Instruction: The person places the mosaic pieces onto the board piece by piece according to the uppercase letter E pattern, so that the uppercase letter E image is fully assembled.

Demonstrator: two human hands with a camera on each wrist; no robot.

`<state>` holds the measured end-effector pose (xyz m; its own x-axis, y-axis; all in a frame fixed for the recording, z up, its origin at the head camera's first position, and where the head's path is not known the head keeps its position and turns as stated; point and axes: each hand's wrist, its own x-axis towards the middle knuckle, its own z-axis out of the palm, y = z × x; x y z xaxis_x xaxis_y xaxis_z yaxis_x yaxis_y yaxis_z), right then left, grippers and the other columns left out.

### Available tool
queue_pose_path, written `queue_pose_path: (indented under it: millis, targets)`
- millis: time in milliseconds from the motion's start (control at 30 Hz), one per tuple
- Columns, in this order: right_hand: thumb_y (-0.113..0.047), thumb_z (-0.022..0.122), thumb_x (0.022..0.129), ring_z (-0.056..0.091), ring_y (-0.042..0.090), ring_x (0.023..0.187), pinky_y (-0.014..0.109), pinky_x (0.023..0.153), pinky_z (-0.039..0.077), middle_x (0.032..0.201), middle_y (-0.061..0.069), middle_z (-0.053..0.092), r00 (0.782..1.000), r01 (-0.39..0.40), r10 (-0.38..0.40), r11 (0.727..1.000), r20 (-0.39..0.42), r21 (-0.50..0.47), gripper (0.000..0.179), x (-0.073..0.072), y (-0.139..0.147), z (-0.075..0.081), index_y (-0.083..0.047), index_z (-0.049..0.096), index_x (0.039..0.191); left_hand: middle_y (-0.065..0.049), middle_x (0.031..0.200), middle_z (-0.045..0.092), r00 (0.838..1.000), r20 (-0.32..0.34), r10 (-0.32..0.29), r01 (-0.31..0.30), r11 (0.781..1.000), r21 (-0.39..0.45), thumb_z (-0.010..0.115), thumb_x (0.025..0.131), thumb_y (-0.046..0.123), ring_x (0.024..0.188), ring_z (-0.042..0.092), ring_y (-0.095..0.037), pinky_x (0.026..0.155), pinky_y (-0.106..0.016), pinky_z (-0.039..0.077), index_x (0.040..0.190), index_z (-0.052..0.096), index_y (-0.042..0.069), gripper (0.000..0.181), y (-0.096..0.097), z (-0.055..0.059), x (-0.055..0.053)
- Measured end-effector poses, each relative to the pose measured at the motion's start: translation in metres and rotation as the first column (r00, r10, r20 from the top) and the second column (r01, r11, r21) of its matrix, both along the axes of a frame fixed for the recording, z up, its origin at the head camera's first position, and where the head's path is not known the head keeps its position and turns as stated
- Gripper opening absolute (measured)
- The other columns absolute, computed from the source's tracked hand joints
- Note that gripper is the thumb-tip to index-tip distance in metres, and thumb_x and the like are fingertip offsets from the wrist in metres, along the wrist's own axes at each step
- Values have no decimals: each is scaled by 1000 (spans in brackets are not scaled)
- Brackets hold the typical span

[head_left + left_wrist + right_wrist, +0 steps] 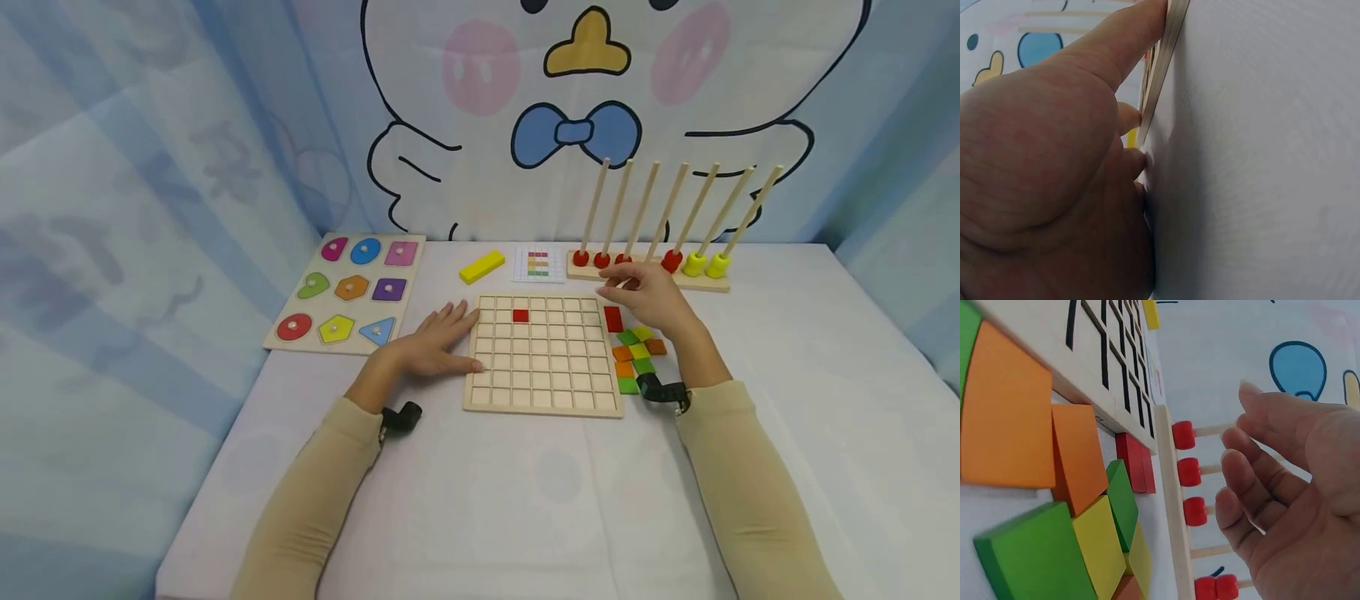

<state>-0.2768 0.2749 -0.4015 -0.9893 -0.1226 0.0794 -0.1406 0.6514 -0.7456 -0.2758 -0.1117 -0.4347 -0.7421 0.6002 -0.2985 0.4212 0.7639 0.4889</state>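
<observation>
A wooden grid board (543, 402) lies flat on the table, with one red square tile (521, 316) in its upper part. My left hand (435, 343) is spread flat beside the board, thumb and fingertips at its left edge (1163, 69). Above the board's upper right corner hovers my right hand (648, 293), its fingers loosely bent and nothing visible between them. Below it lie red tiles (1135, 464) against the board's right edge. Several green, yellow and orange tiles (1007, 412) are heaped beside them, some overlapping.
A wooden bead rack (705, 283) with upright rods and red and yellow beads stands behind the right hand. Behind the board lie a patterned card (551, 268) and a yellow block (482, 267). A shape puzzle board (315, 304) sits at the left.
</observation>
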Motion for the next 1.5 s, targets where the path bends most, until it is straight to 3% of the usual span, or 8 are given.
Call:
queue_pose_path:
  millis: [367,633,967,1500]
  targets:
    - [-21,70,101,53,31,103,32,80,50,121,17,64,991,12,-22,997,133,73,38,-4,8,-5,-6,67,136,-7,176,-10,1000,-11,-6,6,1000,11,62,95,66,163,-16,-28,132,-47,-11,169,3,22,105,-1,-3,-3]
    - [-21,68,102,53,32,104,30,79,52,123,18,62,973,-42,10,990,231,134,37,-2,14,-11,-7,67,137,-7,176,-10,1000,-12,-5,5,1000,9,61,95,66,163,-15,-29,132,-47,-10,169,3,21,104,-2,-4,-1]
    - [-20,68,101,56,30,93,32,75,51,114,18,69,975,-63,26,985,221,163,33,-4,18,-18,-5,70,131,-7,176,-9,1000,-7,6,-6,1000,12,62,95,66,163,-15,-28,132,-46,-10,169,4,22,104,-3,-1,1]
    - [-16,74,98,52,30,95,35,78,46,103,14,64,987,28,-42,995,156,91,17,-3,20,-22,-5,72,111,-6,176,-9,1000,-5,1,-1,1000,14,62,95,65,163,-16,-28,132,-47,-11,169,4,22,103,-1,-1,-1]
